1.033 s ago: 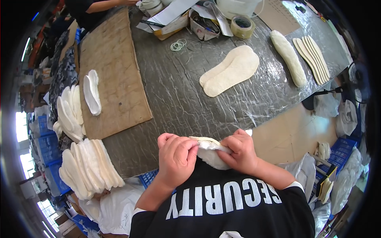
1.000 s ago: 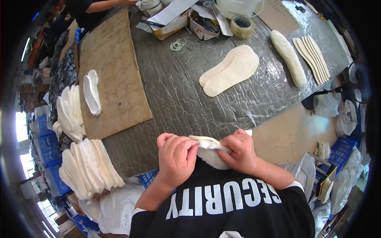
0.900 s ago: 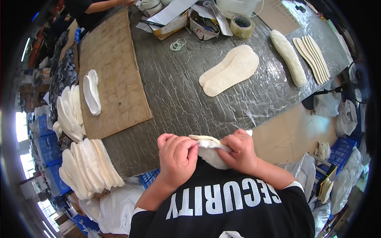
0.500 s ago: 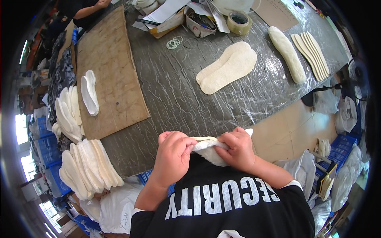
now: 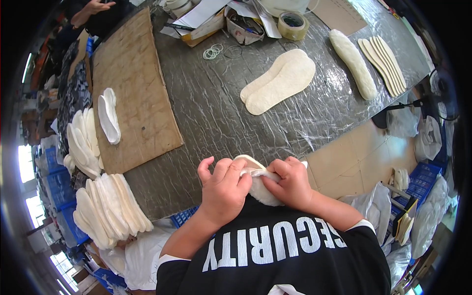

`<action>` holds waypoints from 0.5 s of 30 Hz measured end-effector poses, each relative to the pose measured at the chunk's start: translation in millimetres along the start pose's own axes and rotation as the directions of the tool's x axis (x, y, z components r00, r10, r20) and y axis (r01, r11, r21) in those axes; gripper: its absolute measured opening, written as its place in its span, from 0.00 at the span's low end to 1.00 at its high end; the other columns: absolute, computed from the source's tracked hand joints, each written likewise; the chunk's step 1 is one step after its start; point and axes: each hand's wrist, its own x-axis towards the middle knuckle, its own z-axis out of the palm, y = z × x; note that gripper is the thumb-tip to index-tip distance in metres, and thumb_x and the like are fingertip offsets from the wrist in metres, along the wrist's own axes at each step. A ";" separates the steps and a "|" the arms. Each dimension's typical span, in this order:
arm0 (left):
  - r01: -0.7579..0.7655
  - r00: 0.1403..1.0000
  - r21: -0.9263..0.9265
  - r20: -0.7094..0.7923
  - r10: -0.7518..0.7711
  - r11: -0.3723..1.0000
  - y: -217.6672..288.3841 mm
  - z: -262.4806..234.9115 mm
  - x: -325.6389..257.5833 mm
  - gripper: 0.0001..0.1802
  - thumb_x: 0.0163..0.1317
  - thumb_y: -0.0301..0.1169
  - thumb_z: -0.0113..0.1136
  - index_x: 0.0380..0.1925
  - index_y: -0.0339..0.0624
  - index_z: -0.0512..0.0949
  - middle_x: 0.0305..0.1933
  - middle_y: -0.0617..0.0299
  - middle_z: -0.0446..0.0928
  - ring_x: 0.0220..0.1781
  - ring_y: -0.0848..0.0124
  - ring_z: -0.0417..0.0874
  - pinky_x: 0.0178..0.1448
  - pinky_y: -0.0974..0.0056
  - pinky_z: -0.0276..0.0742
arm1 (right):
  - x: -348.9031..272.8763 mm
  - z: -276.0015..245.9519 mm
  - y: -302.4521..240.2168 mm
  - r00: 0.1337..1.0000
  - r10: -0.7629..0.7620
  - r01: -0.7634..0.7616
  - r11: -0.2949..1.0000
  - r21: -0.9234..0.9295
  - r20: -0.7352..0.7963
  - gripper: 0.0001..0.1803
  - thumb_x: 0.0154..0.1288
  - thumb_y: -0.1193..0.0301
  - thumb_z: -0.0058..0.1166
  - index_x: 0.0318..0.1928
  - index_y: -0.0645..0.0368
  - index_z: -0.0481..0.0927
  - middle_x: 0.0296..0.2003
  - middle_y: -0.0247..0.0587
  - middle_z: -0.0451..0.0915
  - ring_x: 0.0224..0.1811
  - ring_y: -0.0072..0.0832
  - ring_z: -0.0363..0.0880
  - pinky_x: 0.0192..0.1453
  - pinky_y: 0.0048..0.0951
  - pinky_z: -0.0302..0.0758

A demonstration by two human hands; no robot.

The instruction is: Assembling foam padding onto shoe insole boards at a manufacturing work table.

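My left hand (image 5: 223, 189) and my right hand (image 5: 290, 183) both grip one fleecy white insole (image 5: 260, 189) at the near edge of the table, close to my chest. The insole is folded between my fingers, and its cream edge (image 5: 247, 159) curls up over them. Most of it is hidden under my hands. A pair of cream insoles (image 5: 279, 81) lies flat further out on the grey wrinkled table cover (image 5: 216, 113).
A brown cardboard sheet (image 5: 132, 93) with white insoles (image 5: 108, 115) lies at the left. Stacks of white insoles (image 5: 105, 209) stand at the left edge. A fleecy roll (image 5: 352, 63), thin tan insoles (image 5: 383, 64), a tape roll (image 5: 293, 24), rubber bands (image 5: 212, 51) and boxes sit far. Another person's arm (image 5: 91, 9) shows top left.
My hands have lifted slightly and drawn together, folding the insole tighter between my fingers. The rest of the table is unchanged.
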 end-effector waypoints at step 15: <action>0.156 0.985 -0.405 -0.008 -0.174 0.901 -23.0 -8.1 7.6 0.09 0.48 0.24 0.66 0.26 0.42 0.74 0.38 0.61 0.77 0.46 0.60 0.75 0.54 0.57 0.64 | 8.4 -5.1 8.4 0.978 -0.119 0.116 0.993 0.024 0.172 0.12 0.43 0.72 0.65 0.30 0.52 0.76 0.19 0.34 0.77 0.23 0.34 0.77 0.36 0.33 0.66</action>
